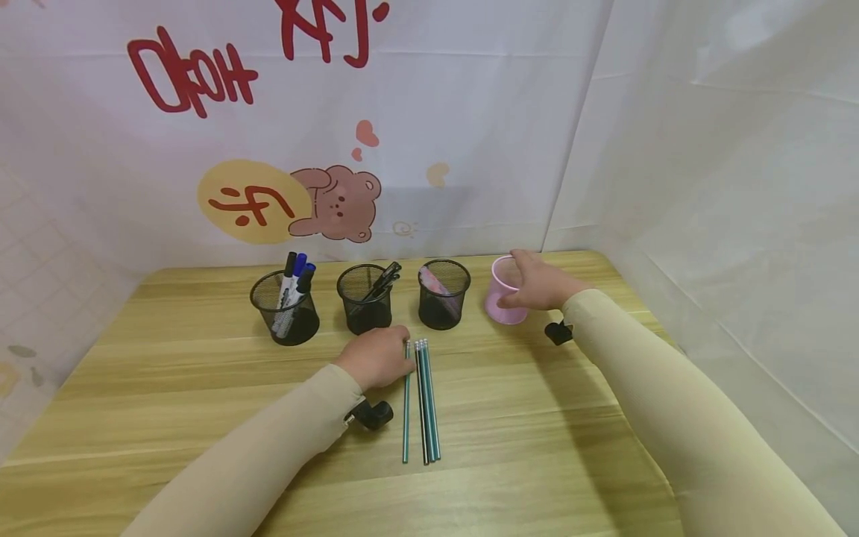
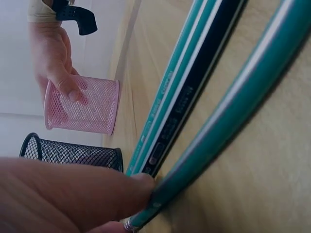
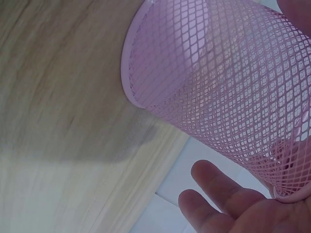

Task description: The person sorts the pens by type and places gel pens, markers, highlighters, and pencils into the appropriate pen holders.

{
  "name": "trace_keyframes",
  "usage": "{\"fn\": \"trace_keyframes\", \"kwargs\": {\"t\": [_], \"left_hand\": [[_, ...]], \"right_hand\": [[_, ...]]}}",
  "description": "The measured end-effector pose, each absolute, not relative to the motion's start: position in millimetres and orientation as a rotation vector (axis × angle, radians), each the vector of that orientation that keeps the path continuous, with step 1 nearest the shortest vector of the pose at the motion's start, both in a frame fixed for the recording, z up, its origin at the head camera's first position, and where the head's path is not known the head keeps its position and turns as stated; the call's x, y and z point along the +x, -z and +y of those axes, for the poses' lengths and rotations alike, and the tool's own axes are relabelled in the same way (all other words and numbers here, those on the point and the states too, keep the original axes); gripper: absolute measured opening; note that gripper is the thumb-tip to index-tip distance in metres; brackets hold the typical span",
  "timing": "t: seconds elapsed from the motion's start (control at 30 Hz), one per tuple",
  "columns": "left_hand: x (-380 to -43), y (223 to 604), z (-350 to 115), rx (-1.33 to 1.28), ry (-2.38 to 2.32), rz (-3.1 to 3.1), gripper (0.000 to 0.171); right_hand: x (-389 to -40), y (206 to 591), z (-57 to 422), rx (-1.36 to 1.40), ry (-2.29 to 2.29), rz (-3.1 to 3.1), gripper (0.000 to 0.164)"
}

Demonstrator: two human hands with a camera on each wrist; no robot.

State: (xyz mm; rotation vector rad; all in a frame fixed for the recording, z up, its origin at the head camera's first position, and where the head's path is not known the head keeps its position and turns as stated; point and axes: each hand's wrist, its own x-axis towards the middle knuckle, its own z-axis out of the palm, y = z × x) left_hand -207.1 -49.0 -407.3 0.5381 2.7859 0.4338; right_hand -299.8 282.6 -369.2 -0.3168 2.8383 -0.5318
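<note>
My left hand [image 1: 376, 356] pinches a green pencil [image 1: 406, 421] near its metal-capped end. The thumb [image 2: 112, 191] lies along it in the left wrist view. Just right of it, several more pencils [image 1: 430, 418], green ones and a black one, lie side by side on the wooden table [image 1: 510, 462]. At the back right, my right hand [image 1: 540, 283] grips a pink mesh pen holder [image 1: 502, 312] from its right side. Thumb and fingers spread around the holder near its rim, and its base stands on the table. No pencil shows through the pink mesh [image 3: 218, 73].
Three black mesh holders stand in a row left of the pink one: one with markers [image 1: 287, 298], one with black pens [image 1: 381, 285], one with a pink patterned item [image 1: 435, 282]. A white printed cloth [image 1: 470, 149] hangs behind the table and along the sides.
</note>
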Motion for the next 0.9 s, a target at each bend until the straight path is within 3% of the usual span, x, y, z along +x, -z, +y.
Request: {"fn": "trace_keyframes", "kwargs": {"t": [0.43, 0.9], "left_hand": [[-205.4, 406.2, -42.3, 0.525, -0.403, 2.783, 0.023], [-204.4, 404.7, -39.3, 0.519, -0.435, 2.784, 0.024]], "right_hand": [[-297.3, 367.4, 280.6, -0.316, 0.533, 2.84, 0.121], [-295.0, 366.2, 279.3, -0.318, 0.535, 2.831, 0.121]]}}
